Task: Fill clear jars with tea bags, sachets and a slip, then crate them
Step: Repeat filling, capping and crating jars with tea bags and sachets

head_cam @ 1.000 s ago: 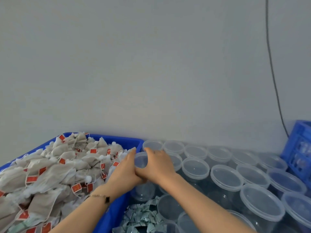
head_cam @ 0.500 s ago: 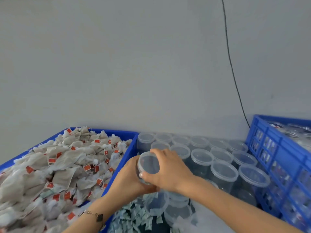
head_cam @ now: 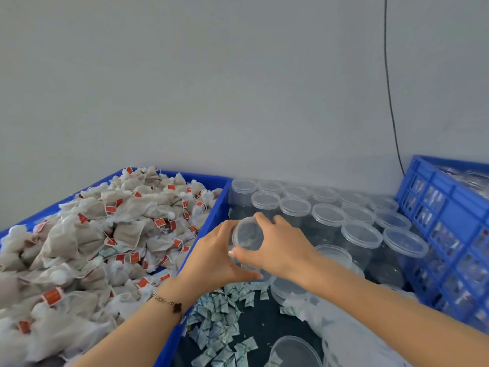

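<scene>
I hold one clear lidded jar (head_cam: 247,238) tilted over the tray edge. My left hand (head_cam: 211,258) cups its body from below and the left. My right hand (head_cam: 280,247) grips its lid, thumb on the near rim and fingers over the far rim. A blue tray (head_cam: 201,234) on the left holds a heap of tea bags (head_cam: 105,247) with red tags. Small pale sachets (head_cam: 219,319) lie scattered on the dark surface below my hands. A blue crate (head_cam: 449,234) stands at the right with jars inside.
Several rows of clear lidded jars (head_cam: 328,215) stand behind my hands up to the grey wall. A loose lid (head_cam: 293,350) lies at the bottom near a white plastic bag (head_cam: 352,337). A black cable (head_cam: 391,102) runs down the wall.
Both hands lifted the jar from the rows and drew it nearer, tilting it. The view swung right, bringing the blue crate further in.
</scene>
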`<action>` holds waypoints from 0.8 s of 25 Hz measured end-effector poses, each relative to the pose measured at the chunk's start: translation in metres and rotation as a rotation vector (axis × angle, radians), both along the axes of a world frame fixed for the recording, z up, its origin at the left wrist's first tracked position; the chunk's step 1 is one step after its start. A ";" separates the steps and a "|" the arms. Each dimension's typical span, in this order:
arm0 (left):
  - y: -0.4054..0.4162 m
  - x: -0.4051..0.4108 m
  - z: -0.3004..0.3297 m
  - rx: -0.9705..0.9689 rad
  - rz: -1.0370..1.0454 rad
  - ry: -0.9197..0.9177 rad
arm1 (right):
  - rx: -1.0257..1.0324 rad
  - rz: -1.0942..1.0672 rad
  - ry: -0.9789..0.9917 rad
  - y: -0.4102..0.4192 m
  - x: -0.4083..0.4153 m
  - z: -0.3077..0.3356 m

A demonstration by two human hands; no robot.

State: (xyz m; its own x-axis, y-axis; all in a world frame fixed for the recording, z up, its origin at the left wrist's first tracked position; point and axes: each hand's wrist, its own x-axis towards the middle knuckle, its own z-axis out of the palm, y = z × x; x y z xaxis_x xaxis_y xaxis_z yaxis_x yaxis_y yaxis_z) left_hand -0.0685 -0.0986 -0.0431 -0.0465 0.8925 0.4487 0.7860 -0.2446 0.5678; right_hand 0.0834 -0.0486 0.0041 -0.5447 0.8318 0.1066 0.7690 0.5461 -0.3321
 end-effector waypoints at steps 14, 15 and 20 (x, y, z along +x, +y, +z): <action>0.000 0.012 -0.018 -0.195 -0.168 0.208 | -0.081 -0.013 -0.331 -0.012 0.030 -0.001; 0.000 0.011 -0.016 -0.189 -0.177 0.178 | -0.132 0.010 -0.294 -0.012 0.031 0.001; -0.003 0.013 -0.012 -0.195 -0.173 0.047 | -0.029 0.331 -0.252 -0.014 0.038 0.008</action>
